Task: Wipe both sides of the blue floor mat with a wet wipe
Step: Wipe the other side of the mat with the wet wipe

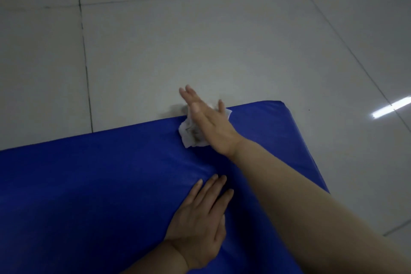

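Right hand [211,124] presses wipe [191,134] at mat [89,184] far edge — left hand [200,213] flat

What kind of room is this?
Probably an indoor room, maybe a gym or playroom: a shiny tiled floor reflecting ceiling lights, and a padded blue floor mat lying on it.

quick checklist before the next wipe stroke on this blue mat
1. Wet wipe under the right hand: ok, flat fingers press it down.
2. Left hand bracing the blue mat: ok, lying flat on it.
3. Wipe still clean: not ok, grey-brown smudges show.
4. Wipe fully on the mat: not ok, it sits at the far edge, fingertips over the floor.
5. Underside wiped: cannot tell.
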